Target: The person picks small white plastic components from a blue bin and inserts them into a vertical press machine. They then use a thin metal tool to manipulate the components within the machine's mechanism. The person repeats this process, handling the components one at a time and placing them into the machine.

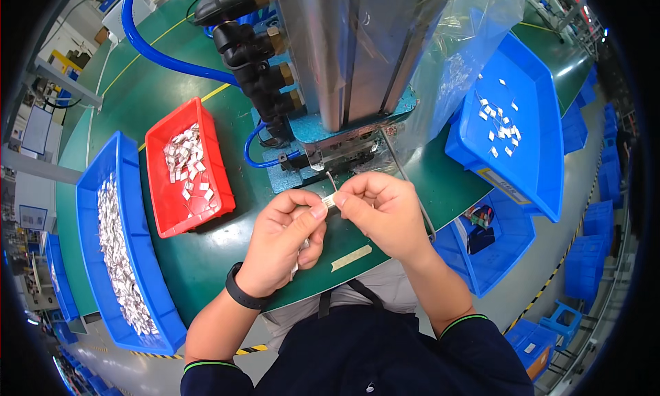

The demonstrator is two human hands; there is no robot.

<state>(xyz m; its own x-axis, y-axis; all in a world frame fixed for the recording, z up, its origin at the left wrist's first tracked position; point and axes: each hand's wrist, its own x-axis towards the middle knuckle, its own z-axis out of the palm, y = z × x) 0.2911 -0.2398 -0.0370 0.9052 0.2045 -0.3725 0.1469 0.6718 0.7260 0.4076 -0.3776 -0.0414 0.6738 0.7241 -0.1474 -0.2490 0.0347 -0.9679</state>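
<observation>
My left hand point(285, 234) and my right hand point(385, 210) meet in front of the machine, over the green table. Their thumbs and forefingers pinch a small white block-like part point(328, 201) between them. A thin lead point(331, 181) sticks up from beside that part toward the machine. Under the curled fingers of my left hand more white bits point(303, 245) show, mostly hidden. Just beyond my fingertips is the metal tooling point(344, 152) of the press-like machine point(340, 45).
Left of my hands stand a red bin point(225, 190) and a long blue bin point(86, 210), both holding small white parts. A blue bin point(529, 183) with scattered parts is at right, above another blue bin point(505, 258). Masking tape point(351, 258) lies near the table edge. A metal rod point(405, 176) slants past my right hand.
</observation>
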